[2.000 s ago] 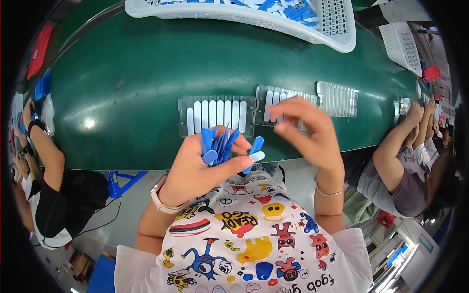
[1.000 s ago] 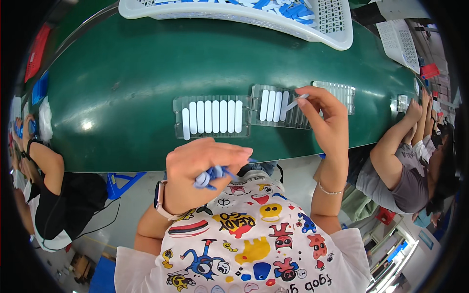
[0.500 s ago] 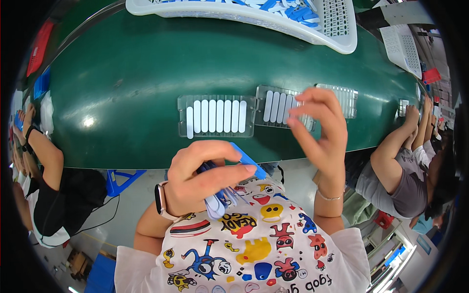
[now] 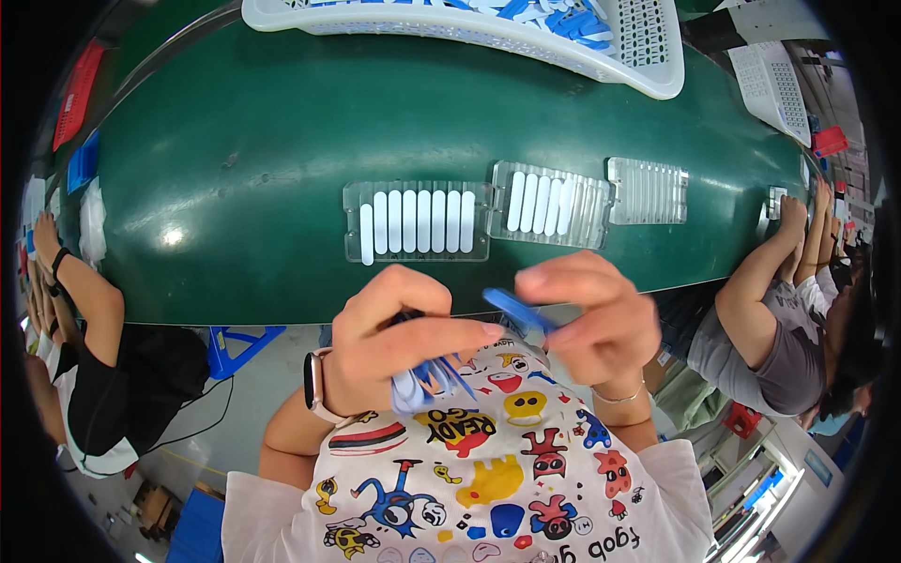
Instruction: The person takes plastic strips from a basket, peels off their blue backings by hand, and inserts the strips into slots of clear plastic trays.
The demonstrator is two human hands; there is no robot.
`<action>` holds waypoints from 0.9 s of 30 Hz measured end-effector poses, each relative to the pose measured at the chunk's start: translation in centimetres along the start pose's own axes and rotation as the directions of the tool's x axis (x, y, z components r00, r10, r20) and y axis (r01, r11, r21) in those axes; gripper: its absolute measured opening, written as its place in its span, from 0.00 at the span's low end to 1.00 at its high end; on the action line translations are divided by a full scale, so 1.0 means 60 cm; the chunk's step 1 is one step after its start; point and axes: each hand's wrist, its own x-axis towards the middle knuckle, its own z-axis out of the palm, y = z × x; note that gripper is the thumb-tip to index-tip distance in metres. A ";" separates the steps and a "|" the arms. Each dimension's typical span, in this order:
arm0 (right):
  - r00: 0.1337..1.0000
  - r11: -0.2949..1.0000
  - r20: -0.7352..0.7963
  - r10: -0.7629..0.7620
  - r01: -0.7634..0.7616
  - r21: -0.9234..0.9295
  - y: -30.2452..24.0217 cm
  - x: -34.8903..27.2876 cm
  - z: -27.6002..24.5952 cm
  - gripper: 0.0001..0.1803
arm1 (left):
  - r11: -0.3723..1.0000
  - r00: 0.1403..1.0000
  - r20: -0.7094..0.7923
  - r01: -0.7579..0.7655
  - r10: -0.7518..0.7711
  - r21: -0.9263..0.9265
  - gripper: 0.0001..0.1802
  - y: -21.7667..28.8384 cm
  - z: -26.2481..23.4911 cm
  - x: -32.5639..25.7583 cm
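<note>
Hands meet just below the near edge of the green table [image 4: 282, 169], in front of the person's printed shirt. The left hand [image 4: 394, 342] is curled shut around a bundle of blue and white sticks [image 4: 427, 380], whose ends fan out beneath the palm; a watch with a pale strap sits on that wrist. The right hand [image 4: 591, 324] pinches a single blue stick [image 4: 516, 310] between thumb and fingertips, its free end pointing toward the left hand, the two hands near but not touching. On the table, just beyond the hands, lies a clear slotted tray [image 4: 418, 223] with a row of white sticks filling most of its slots. Touching that tray's right side is a second clear tray [image 4: 549, 205], partly filled with white sticks, and right of that a third clear tray [image 4: 648, 190] with ribbed slots. At the far edge of the table sits a white perforated basket [image 4: 648, 56] holding blue and white pieces. Other people's arms rest at both ends of the table.
</note>
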 end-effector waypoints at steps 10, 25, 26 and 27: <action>0.687 0.729 -0.254 0.681 -0.666 0.154 0.072 -0.022 -0.099 0.06 | 0.559 0.727 0.266 0.666 -0.632 -0.493 0.13 -0.003 0.013 -0.001; 0.663 0.655 0.027 0.748 -0.730 -0.197 0.095 -0.002 -0.151 0.07 | -0.239 0.531 0.639 0.635 -0.557 -0.735 0.25 -0.018 0.005 -0.002; 0.664 0.654 0.026 0.748 -0.730 -0.198 0.093 0.002 -0.151 0.07 | -0.267 0.536 0.652 0.625 -0.537 -0.733 0.25 -0.019 0.004 -0.004; 0.652 0.643 0.086 0.754 -0.704 -0.300 0.089 0.009 -0.149 0.06 | -0.268 0.536 0.654 0.627 -0.533 -0.732 0.25 -0.020 0.003 -0.003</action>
